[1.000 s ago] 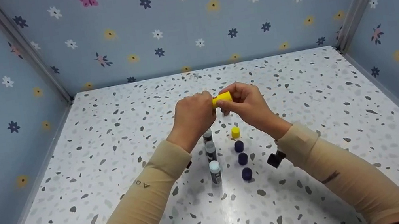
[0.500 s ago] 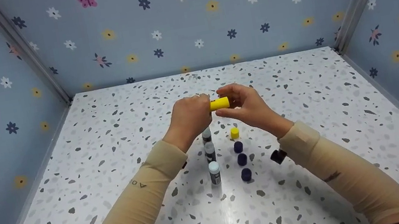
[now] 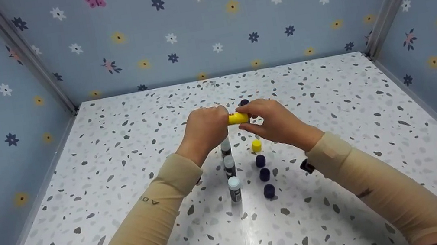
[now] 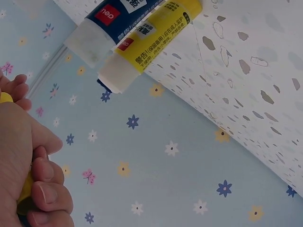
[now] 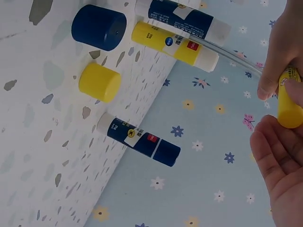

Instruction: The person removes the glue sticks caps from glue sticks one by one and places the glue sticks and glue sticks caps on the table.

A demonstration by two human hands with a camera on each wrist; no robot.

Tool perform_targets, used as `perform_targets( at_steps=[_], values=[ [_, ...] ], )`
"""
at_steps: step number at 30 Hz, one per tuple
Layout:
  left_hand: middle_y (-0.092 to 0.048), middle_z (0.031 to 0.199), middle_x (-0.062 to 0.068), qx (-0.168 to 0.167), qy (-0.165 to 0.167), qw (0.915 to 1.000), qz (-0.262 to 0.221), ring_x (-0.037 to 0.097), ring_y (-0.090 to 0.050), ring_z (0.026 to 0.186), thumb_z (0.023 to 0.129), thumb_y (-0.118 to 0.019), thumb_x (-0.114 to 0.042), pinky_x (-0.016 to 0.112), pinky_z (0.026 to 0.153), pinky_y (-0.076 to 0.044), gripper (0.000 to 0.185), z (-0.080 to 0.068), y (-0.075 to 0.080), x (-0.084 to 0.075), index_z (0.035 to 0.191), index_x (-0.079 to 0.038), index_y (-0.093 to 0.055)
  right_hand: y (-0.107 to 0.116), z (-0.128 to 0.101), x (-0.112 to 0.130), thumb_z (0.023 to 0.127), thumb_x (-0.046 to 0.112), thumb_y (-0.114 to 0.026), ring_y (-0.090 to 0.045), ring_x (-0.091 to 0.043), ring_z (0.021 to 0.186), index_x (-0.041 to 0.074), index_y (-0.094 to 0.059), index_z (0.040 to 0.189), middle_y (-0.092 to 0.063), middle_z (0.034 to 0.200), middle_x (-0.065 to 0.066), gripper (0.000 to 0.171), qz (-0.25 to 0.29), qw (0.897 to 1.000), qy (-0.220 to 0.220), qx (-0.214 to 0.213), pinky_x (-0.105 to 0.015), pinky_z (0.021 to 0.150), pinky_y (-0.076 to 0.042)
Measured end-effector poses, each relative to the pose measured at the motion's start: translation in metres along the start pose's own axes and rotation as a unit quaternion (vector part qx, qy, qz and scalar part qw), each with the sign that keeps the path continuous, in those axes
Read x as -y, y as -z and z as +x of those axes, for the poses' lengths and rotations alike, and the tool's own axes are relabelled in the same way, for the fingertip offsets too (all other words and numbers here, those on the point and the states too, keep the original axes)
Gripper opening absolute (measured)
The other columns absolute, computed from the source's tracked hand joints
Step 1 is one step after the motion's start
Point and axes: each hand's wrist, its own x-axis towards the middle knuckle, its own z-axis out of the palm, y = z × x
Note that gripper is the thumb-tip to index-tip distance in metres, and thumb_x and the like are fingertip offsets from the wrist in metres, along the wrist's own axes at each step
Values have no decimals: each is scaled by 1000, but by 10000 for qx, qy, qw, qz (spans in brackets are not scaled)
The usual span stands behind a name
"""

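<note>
In the head view, my left hand [image 3: 205, 129] grips a yellow glue stick [image 3: 238, 118] lying sideways above the table, its lower part hidden in my fist. My right hand [image 3: 275, 118] is at the stick's free end, finger and thumb either side of it. The right wrist view has the right fingers [image 5: 272, 146] fairly straight beside that yellow end, palm showing. Below, several uncapped glue sticks [image 3: 234, 188] stand in a row. To their right runs a row of loose caps, a yellow cap [image 3: 257, 145] and dark blue caps [image 3: 269, 191].
Behind the right hand stands a glue stick [image 3: 244, 102] with a dark blue cap. The speckled white table [image 3: 136, 131] is bounded by blue flowered panels [image 3: 203, 24] at the back and both sides.
My right fingers came off the yellow end, spread apart, then closed in around it again. The left hand and glue stick shifted slightly left and nearer. The blue-capped stick behind came into view.
</note>
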Motion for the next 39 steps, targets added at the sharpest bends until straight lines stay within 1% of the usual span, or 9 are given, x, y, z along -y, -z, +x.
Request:
perform_targets(
  at_steps=[5,9,13,16,21,27,30,36,39],
  values=[
    [-79,82,12,-41,-42,10000,48,26,-73,63,101,-73,-13,38,63,-66,13,-1,0,0,98,-1,-76,1,-1,0,98,8,-81,-74,-29,94,-1,-75,130,-79,112,-18,34,-328,9986,390,-133,-42,84,-64],
    [-79,83,12,-22,-76,10000,-35,25,-73,63,101,-73,-13,38,64,-66,13,-2,-1,0,99,-1,-76,1,-2,-1,97,7,-82,-76,-30,94,0,-77,128,-79,111,-18,32,-486,9972,544,-168,-41,84,-65],
    [-80,86,12,169,-84,9996,-191,25,-74,66,102,-73,-15,38,69,-67,15,-1,-3,-1,103,-1,-77,1,-4,-3,97,7,-82,-77,-31,94,0,-77,128,-79,110,-18,32,-614,9961,620,-137,-40,86,-66],
    [-80,89,12,314,-77,9988,-357,26,-75,69,102,-73,-15,38,73,-68,16,0,-2,0,107,-1,-78,2,-5,-2,97,7,-82,-77,-31,94,0,-77,128,-79,110,-18,32,-609,9961,631,-120,-40,85,-66],
    [-80,89,12,393,-98,9978,-516,26,-75,72,101,-73,-15,40,75,-68,16,0,0,0,107,-1,-78,4,-6,-1,97,7,-82,-77,-33,92,0,-78,127,-79,110,-18,32,-619,9958,668,-98,-40,83,-66],
    [-80,93,13,582,-73,9964,-620,27,-76,76,101,-75,-16,40,80,-68,18,1,3,0,110,-1,-78,4,-6,-1,97,7,-82,-77,-33,90,1,-78,125,-79,107,-18,30,-803,9936,792,-99,-39,81,-66],
    [-80,93,12,668,-59,9953,-694,28,-75,77,100,-76,-16,42,81,-67,18,0,2,0,111,-2,-79,4,-7,-1,97,8,-82,-76,-32,89,1,-78,125,-79,107,-17,29,-856,9927,844,-71,-38,81,-66],
    [-79,90,12,703,-72,9946,-758,29,-74,76,97,-77,-14,44,77,-66,14,-2,1,2,106,-3,-79,4,-8,-1,96,7,-83,-76,-29,90,1,-79,123,-80,108,-16,28,-909,9911,971,-83,-38,80,-66],
    [-79,90,12,757,-79,9937,-822,29,-74,76,97,-77,-14,45,78,-66,14,-2,2,2,106,-3,-79,4,-8,-1,96,7,-83,-76,-29,89,1,-79,122,-80,108,-15,27,-906,9906,1025,-75,-38,80,-65]
  ],
)
